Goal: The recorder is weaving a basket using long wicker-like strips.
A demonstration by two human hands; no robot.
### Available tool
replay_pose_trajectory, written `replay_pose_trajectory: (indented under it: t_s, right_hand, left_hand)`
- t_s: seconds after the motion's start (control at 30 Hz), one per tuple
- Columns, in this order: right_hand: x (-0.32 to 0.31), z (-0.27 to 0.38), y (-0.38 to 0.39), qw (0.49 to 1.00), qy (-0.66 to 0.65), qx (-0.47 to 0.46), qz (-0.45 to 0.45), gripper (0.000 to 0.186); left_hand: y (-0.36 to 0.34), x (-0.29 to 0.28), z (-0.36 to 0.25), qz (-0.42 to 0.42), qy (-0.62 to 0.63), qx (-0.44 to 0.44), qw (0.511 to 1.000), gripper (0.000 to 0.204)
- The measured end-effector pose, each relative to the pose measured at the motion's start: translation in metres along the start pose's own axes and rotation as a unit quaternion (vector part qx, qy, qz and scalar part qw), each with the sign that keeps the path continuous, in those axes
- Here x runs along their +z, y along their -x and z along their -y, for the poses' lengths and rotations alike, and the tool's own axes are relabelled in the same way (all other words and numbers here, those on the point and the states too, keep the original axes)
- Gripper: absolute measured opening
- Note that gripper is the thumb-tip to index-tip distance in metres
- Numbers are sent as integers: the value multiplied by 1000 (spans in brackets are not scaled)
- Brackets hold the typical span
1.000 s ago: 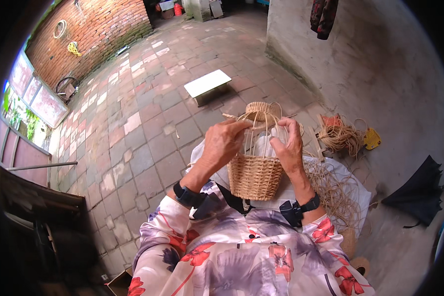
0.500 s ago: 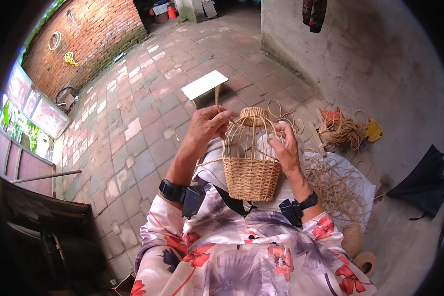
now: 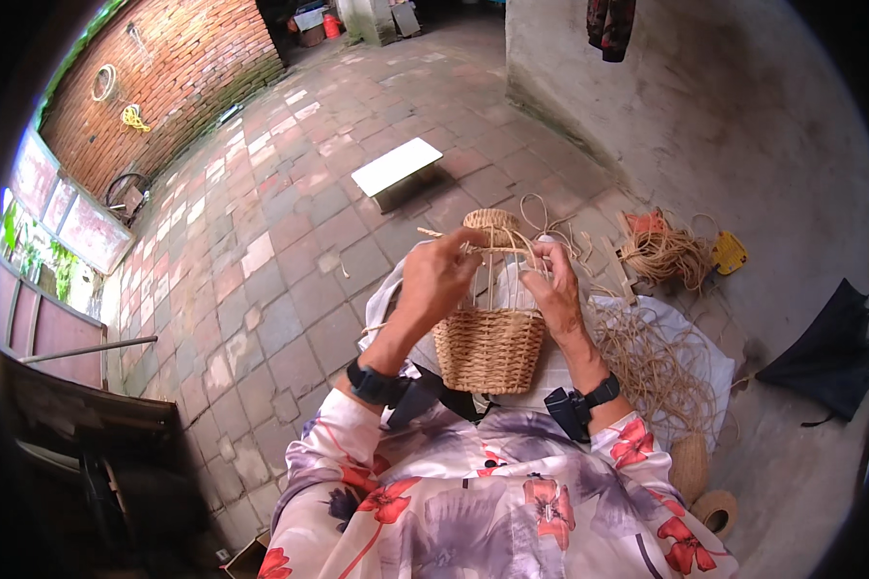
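Observation:
A tan woven basket (image 3: 488,352) rests in my lap on pale cloth, with bare vertical strands rising from its woven lower part to a small woven ring (image 3: 492,217) at the top. My left hand (image 3: 439,275) is closed on a twisted strand (image 3: 512,246) at the upper left of these bare strands; its fingertips are partly hidden behind the hand. My right hand (image 3: 555,294) pinches the bare strands at the upper right, opposite my left. Both wrists wear black bands with devices.
White sheeting (image 3: 700,372) holds tangled cord (image 3: 647,357); a coiled bundle (image 3: 666,261), yellow object (image 3: 729,253) and cord roll (image 3: 714,514) lie right. A black umbrella (image 3: 821,357) leans right. A white low bench (image 3: 396,169) stands ahead on paving, between brick (image 3: 164,77) and plaster (image 3: 705,116) walls.
My left hand first drew left and up with a strand end raised, then came back right and down over the bare strands. My right hand stayed at the right side, shifting slightly.

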State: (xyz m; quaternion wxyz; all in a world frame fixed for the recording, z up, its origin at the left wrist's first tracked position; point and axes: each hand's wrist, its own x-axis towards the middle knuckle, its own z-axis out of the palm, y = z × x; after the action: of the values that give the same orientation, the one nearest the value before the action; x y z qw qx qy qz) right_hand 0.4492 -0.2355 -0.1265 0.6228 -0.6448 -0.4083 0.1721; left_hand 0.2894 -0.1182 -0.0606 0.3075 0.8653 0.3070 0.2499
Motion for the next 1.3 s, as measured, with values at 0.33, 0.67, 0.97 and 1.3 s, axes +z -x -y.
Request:
replay_pose_trajectory:
  t_s: [0.33,0.67,0.97,1.3]
  right_hand:
    - [5,6,1,997,12,70,4,44]
    - [-3,8,9,998,60,7,36,44]
    - [-8,-1,8,998,-3,39,47,46]
    - [-8,-11,10,992,-114,55,17,43]
  left_hand:
    - [57,-42,42,126,593,-173,776,41]
    - [75,-31,73,12,556,-225,800,12]
    - [34,-25,50,41,272,-97,957,9]
    - [44,-23,45,-6,444,-135,886,26]
